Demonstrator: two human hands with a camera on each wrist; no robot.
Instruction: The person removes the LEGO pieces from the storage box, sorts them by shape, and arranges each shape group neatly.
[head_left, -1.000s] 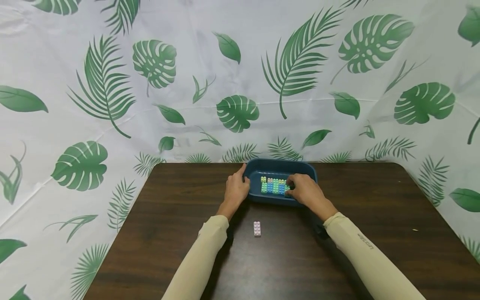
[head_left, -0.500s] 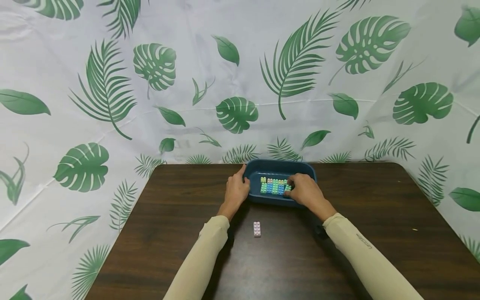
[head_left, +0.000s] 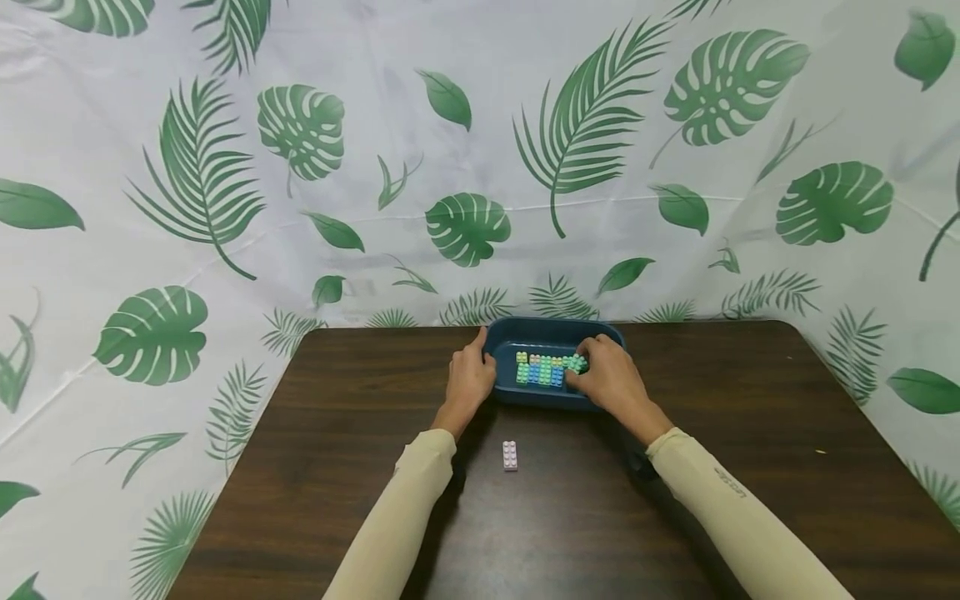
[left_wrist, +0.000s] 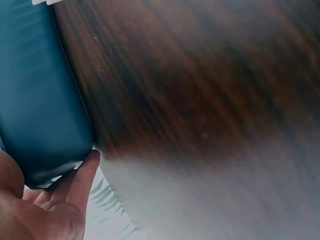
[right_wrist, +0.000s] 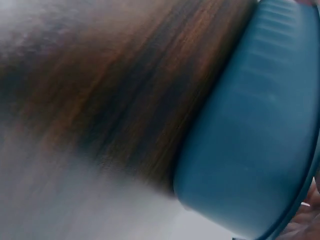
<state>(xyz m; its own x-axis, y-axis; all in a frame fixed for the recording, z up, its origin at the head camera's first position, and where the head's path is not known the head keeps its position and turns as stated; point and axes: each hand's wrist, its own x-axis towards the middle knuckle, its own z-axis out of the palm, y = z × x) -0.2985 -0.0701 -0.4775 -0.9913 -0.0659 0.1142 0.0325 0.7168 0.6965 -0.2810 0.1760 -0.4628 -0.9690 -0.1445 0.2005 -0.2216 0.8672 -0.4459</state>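
Left hand point(head_left: 470, 375) grips tray point(head_left: 542, 399) — right hand point(head_left: 611, 375) pinches brick point(head_left: 575, 363).

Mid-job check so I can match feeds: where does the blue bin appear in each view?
Head: blue bin slightly right of and below centre, at the far side of the dark wooden table.
Left wrist: upper left, cut off by the frame, with the left hand at its lower end.
Right wrist: along the right side, cut off.
Shared landmark: the dark wooden table.
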